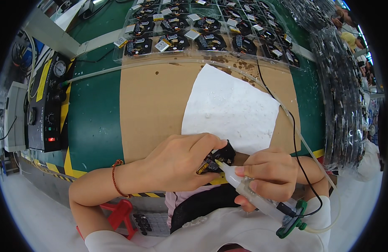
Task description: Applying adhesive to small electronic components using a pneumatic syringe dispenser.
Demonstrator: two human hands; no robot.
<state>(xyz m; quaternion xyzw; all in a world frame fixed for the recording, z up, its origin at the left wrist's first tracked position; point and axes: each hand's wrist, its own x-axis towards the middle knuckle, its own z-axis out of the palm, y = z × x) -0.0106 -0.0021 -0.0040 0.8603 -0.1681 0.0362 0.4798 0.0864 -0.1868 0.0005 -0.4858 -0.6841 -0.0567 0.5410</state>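
My left hand (177, 161) is closed on a small black round electronic module (226, 152), tilted near the table's front edge, with part of its circuit board and a yellow strip showing. In my right hand (269, 174) is a white glue dispensing syringe (261, 202), fingers wrapped round its barrel. The syringe's pale yellow tip touches or nearly touches the module; which of the two I cannot tell. A green cap (295, 219) closes the syringe's back end, where a clear hose and a black cable join it. My left fingers hide much of the module.
Brown cardboard (152, 96) covers the green tabletop (93, 109), with a white sheet (227, 105) on it. Clear trays (181, 53) of similar modules stand at the back. A black dispenser box (47, 105) with a gauge is left; stacked trays (343, 101) are right. The hose (303, 138) crosses the table.
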